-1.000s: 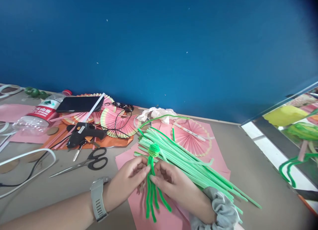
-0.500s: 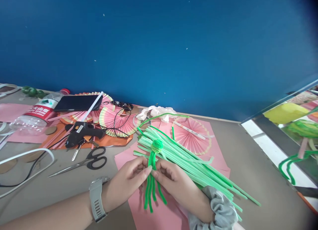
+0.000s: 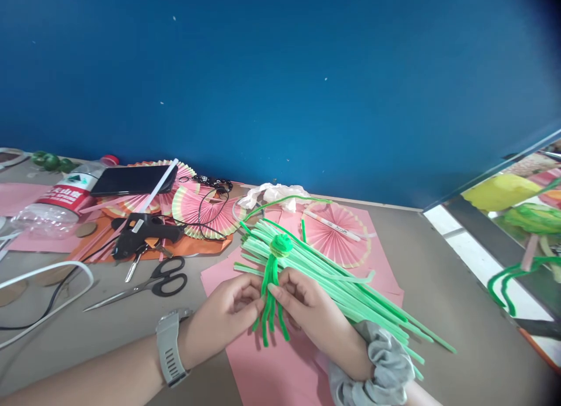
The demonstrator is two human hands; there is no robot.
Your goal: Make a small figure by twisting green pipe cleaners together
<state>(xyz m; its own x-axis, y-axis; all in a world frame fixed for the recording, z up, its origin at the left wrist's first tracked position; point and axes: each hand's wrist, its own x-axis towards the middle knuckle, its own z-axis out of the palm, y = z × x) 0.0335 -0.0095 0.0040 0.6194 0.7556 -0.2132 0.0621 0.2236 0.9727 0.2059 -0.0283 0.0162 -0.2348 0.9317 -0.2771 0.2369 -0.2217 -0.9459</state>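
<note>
A green pipe-cleaner piece [image 3: 281,245] has a round coiled head on top and several loose stems hanging down. My left hand [image 3: 232,312] pinches the stems from the left side, thumb and fingers together. From the right, my right hand [image 3: 304,298] grips the same stems just below the head. Behind and beside the hands, a bundle of light and dark green pipe cleaners [image 3: 350,298] lies slanting over pink paper [image 3: 267,368].
Scissors [image 3: 162,277], a black glue gun [image 3: 142,233], keys, a phone [image 3: 131,180] and a plastic bottle [image 3: 61,201] lie at the left. Folded paper fans [image 3: 210,212] and a marker [image 3: 335,226] are at the back, before a blue partition [image 3: 280,90].
The green piece has tilted slightly and its head has risen a little. My right hand has moved up the stems, and the hanging ends sit higher. The whole view has shifted slightly.
</note>
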